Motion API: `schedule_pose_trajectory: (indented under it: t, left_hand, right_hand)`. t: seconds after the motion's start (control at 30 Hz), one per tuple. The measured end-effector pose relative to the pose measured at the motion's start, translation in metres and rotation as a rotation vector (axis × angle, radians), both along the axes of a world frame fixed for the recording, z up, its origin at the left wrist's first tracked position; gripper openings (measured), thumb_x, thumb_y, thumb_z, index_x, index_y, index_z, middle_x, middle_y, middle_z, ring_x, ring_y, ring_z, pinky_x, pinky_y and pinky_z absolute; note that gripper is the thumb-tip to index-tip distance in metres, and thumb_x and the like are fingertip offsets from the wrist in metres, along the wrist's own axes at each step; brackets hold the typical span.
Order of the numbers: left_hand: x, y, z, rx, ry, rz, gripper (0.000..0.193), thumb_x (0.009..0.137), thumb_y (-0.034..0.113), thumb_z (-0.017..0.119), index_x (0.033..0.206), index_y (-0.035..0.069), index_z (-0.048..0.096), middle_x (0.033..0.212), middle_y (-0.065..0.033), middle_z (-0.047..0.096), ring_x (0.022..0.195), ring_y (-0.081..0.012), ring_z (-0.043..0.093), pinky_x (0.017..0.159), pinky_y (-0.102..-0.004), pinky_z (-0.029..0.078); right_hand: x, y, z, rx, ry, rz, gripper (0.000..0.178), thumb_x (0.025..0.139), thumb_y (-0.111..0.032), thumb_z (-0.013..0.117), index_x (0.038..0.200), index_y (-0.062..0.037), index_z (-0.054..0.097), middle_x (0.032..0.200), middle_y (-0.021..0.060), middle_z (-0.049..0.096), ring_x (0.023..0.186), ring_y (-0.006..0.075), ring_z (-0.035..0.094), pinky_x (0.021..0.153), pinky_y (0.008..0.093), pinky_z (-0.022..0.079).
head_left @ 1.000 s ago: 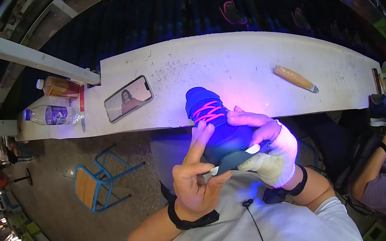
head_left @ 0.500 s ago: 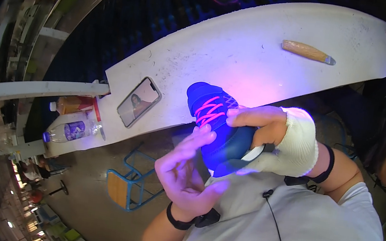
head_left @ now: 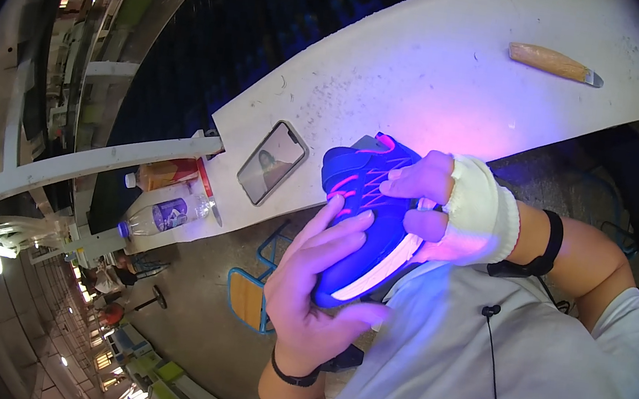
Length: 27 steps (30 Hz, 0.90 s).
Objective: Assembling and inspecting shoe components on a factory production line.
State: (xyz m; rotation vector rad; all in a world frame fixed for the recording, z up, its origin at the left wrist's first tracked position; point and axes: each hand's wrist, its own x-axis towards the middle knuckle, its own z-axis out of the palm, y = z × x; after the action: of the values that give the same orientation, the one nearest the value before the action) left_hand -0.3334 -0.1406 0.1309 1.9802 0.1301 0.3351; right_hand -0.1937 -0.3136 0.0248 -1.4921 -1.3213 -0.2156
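A dark sneaker (head_left: 366, 242), lit blue-violet, is tilted between my hands above the table's near edge, its pink laces uppermost and its pale sole edge showing toward me. My right hand (head_left: 448, 204), in a white fingerless glove, grips its right side; the fingertips rest on the laces and other fingers bend at the sole edge. My bare left hand (head_left: 318, 268) cups the toe end, with long fingers along the upper near the laces and the thumb out past the toe. Part of the opening and the underside are hidden.
On the white table (head_left: 401, 73) lie a wooden-handled short blade (head_left: 555, 63), a phone (head_left: 273, 163) and another knife (head_left: 209, 189) beside two plastic bottles (head_left: 168, 214). A white metal bar (head_left: 99, 154) crosses at left. Below stands a blue-framed stool (head_left: 248, 299).
The sneaker has been turned so its pale sole edge now shows. My left fingers have come fully against its upper, and my right hand has shifted its grip. The whole view has shifted.
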Motion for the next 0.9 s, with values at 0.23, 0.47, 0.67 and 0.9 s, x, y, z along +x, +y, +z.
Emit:
schedule_pose_trajectory:
  t: [0.23, 0.47, 0.67, 0.9]
  left_hand:
    - [-0.004, 0.013, -0.012, 0.257, -0.042, -0.088, 0.072, 0.06, 0.041, 0.102, 0.105, -0.005, 0.069, 0.106, -0.0254, 0.079, 0.112, -0.0423, 0.076, 0.111, -0.0595, 0.052]
    - [-0.011, 0.019, -0.018, 0.292, -0.025, -0.086, 0.054, 0.069, 0.019, 0.103, 0.105, -0.001, 0.069, 0.107, -0.0225, 0.08, 0.118, -0.0486, 0.072, 0.106, -0.059, 0.055]
    - [-0.037, 0.046, -0.039, 0.053, -0.059, -0.117, 0.043, 0.07, 0.004, 0.096, 0.103, 0.0, 0.068, 0.119, -0.0235, 0.077, 0.132, -0.0526, 0.062, 0.116, -0.0623, 0.044]
    - [-0.048, 0.056, -0.028, -0.035, 0.525, 0.065, 0.087, 0.076, 0.031, 0.092, 0.148, 0.0, 0.053, 0.14, -0.0275, 0.067, 0.13, -0.0404, 0.067, 0.111, -0.0465, 0.052]
  right_hand:
    - [0.008, 0.008, 0.003, -0.037, -0.082, 0.072, 0.036, 0.079, -0.042, 0.084, 0.087, -0.0135, 0.064, 0.097, 0.0071, 0.063, 0.078, 0.0291, 0.065, 0.065, 0.0445, 0.058]
    - [0.011, 0.012, 0.007, -0.039, -0.063, 0.085, 0.036, 0.078, -0.045, 0.082, 0.086, -0.0143, 0.064, 0.093, 0.0054, 0.062, 0.08, 0.028, 0.063, 0.064, 0.0443, 0.056]
    - [0.008, 0.022, -0.027, -0.071, 0.078, 0.03, 0.054, 0.069, -0.044, 0.088, 0.09, -0.0073, 0.053, 0.12, 0.0203, 0.066, 0.109, 0.0422, 0.066, 0.09, 0.0558, 0.057]
    - [-0.014, 0.041, -0.05, -0.087, -0.043, 0.063, 0.049, 0.074, -0.037, 0.083, 0.094, -0.0111, 0.047, 0.13, 0.021, 0.063, 0.119, 0.0425, 0.063, 0.11, 0.0637, 0.048]
